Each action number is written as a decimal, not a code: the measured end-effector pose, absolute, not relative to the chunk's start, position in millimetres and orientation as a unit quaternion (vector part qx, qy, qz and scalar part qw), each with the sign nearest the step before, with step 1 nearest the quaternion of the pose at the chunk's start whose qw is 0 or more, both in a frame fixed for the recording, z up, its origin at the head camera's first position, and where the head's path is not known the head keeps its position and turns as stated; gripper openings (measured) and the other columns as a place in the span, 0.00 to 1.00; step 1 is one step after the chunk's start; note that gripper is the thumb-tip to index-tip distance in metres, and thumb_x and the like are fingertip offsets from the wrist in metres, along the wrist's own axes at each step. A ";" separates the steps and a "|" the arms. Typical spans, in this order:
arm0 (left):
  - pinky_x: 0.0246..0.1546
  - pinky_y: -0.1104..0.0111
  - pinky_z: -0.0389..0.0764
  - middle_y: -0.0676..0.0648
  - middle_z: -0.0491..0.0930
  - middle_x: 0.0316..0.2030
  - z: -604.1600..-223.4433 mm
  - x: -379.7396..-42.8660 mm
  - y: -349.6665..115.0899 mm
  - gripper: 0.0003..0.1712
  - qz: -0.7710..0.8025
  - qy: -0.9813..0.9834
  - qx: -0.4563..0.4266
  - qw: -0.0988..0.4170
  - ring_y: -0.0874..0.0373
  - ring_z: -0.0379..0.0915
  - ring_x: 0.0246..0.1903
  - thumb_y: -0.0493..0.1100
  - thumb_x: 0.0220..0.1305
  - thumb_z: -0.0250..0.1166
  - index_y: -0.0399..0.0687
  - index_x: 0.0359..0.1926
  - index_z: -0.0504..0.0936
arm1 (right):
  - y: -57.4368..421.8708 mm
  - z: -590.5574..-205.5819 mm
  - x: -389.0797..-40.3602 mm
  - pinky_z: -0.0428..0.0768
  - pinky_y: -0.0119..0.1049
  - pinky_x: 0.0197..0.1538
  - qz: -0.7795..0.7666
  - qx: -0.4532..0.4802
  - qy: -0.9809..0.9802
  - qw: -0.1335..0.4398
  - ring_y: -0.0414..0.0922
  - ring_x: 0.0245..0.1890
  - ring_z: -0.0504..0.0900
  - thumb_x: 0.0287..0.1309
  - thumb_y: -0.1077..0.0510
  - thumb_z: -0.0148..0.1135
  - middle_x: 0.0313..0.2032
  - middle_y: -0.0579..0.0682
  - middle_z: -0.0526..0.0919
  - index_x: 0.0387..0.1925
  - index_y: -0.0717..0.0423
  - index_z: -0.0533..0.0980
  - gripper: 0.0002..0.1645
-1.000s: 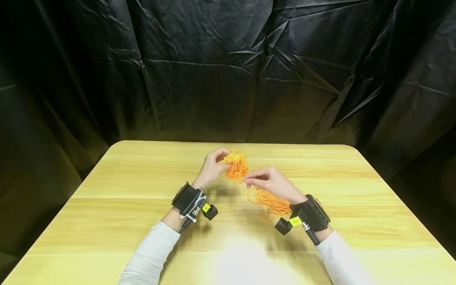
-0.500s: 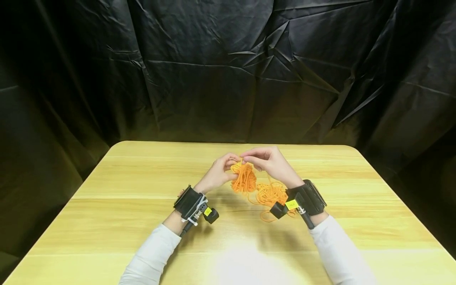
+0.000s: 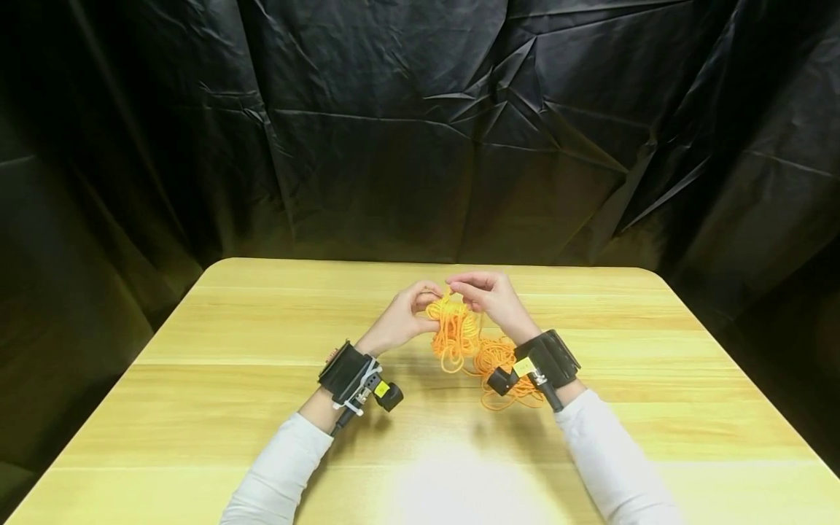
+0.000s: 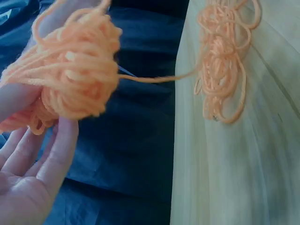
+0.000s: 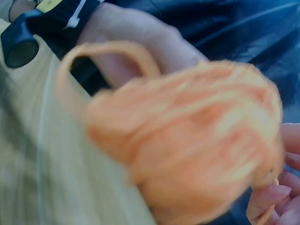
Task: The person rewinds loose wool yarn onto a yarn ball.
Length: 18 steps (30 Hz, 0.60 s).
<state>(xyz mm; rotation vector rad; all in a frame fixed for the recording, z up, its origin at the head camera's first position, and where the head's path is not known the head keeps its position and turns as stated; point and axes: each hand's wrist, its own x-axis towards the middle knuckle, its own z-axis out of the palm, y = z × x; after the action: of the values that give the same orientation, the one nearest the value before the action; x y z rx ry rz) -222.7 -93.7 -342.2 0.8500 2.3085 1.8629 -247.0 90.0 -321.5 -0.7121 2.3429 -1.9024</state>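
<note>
My left hand [image 3: 398, 321] holds the orange yarn bundle [image 3: 454, 328] up off the table [image 3: 230, 408], thumb on 1 side and fingers on the other. I take that edge grip as a way to steady the soft wraps without squashing them, and to leave the far side of the bundle free for my other hand. My right hand [image 3: 495, 299] is at the top of the bundle, thumb and fingertips pinching a thin strand [image 5: 267, 213], which shows between them in the right wrist view. Such a light pinch suits yarn this thin and lets me guide it, I'd judge.

The loose pile [image 3: 494, 355] lies on the table below my right forearm, near the bundle. Set that close, it can probably give out slack without much drag. In the left wrist view, 1 linking length [image 4: 154, 79] spans the gap from bundle to pile; I can't tell whether it is the strand I'm pinching. A slack loop [image 3: 453, 362] hangs under the bundle, and it may well snag if it swings into the pile. Holding the 2 masses apart seems to keep their coils from tangling.
</note>
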 end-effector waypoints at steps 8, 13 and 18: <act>0.43 0.65 0.76 0.35 0.74 0.47 -339.0 -224.0 -95.8 0.28 0.624 0.730 0.278 -0.008 0.52 0.73 0.45 0.25 0.50 0.60 0.32 0.55 0.69 | 92.2 -341.8 -250.0 0.76 0.26 0.30 -0.626 -0.205 0.751 0.048 0.34 0.27 0.78 0.57 0.67 0.50 0.40 0.60 0.80 0.46 0.73 0.72 0.16; 0.41 0.69 0.76 0.34 0.75 0.45 -338.5 -224.3 -96.6 0.20 0.639 0.726 0.252 -0.039 0.55 0.74 0.42 0.25 0.49 0.62 0.27 0.47 0.73 | 93.5 -348.0 -250.4 0.76 0.26 0.29 -0.628 -0.200 0.750 0.054 0.33 0.25 0.77 0.55 0.68 0.50 0.30 0.47 0.82 0.43 0.75 0.72 0.15; 0.37 0.71 0.77 0.33 0.75 0.43 -340.2 -225.7 -97.0 0.18 0.665 0.712 0.222 -0.037 0.61 0.75 0.36 0.25 0.50 0.59 0.27 0.45 0.72 | 94.3 -353.8 -250.3 0.70 0.25 0.24 -0.620 -0.201 0.755 0.071 0.34 0.19 0.71 0.52 0.70 0.49 0.20 0.40 0.75 0.39 0.75 0.73 0.13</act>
<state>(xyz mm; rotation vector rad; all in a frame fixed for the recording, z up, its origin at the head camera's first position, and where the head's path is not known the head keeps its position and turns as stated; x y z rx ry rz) -225.7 -97.0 -340.2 0.7138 2.2918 2.1404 -250.3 94.3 -353.8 -0.6037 2.2704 -1.8653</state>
